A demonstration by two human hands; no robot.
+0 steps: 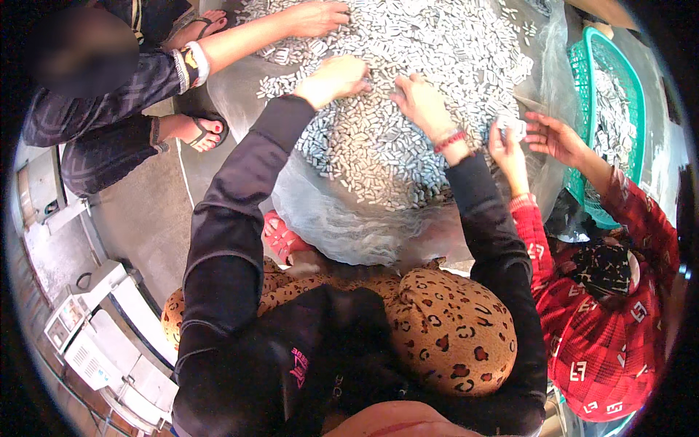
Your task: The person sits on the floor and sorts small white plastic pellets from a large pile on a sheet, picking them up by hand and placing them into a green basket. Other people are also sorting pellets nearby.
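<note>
A wide pile of small pale, rod-shaped pieces [378,153] lies before me, greyish-white at the far side and tan and bluish nearer. My left hand [336,79] is over the left part of the pile, its fingers curled down; whatever they hold is hidden. Across a short gap, my right hand [424,104], with a red band at the wrist, reaches among the pieces with its fingers apart. No held piece shows in it. Clear plastic sheeting [335,226] lies under the pile's near edge.
At the left, a co-worker's hand [320,18] touches the pile. On the right, a co-worker in red holds a small white item [511,127] between two hands. Beyond stands a green plastic basket [582,80] holding similar pieces. White machine-like equipment [109,342] is at lower left.
</note>
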